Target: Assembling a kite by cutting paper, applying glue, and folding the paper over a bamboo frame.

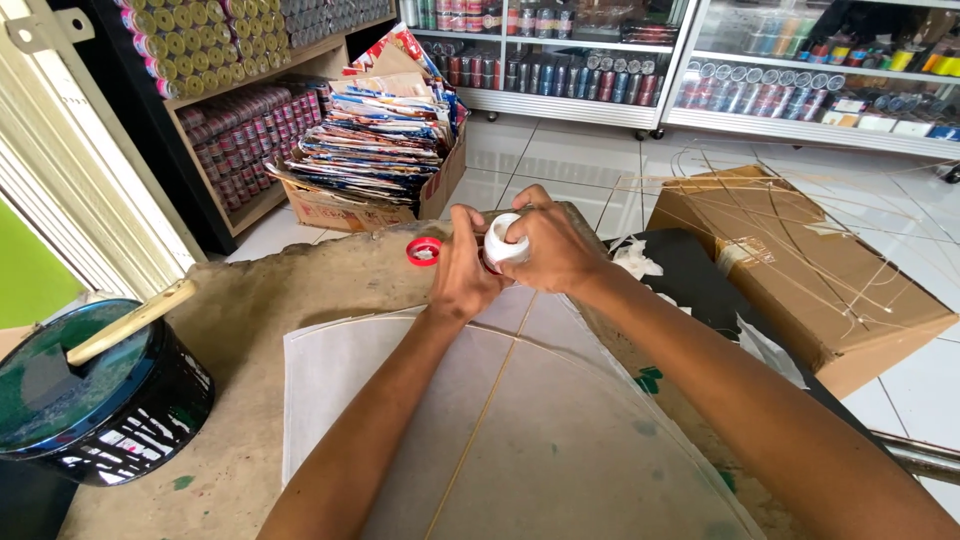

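There, both hands met over the far edge of the worn work table [250, 330]. The right hand [548, 250] was wrapped tight around a small white bottle [500, 243], tipped sideways toward the left hand [462, 272], whose fingers curled at its mouth end. Its red cap [423, 251] lay just left of the left hand.

Both hands, left [462, 272] and right [553, 248], grip white bottle [500, 243]. Red cap [423, 251] on table [250, 310] just left of fingers [467, 222]; white sheet [420, 400] below.
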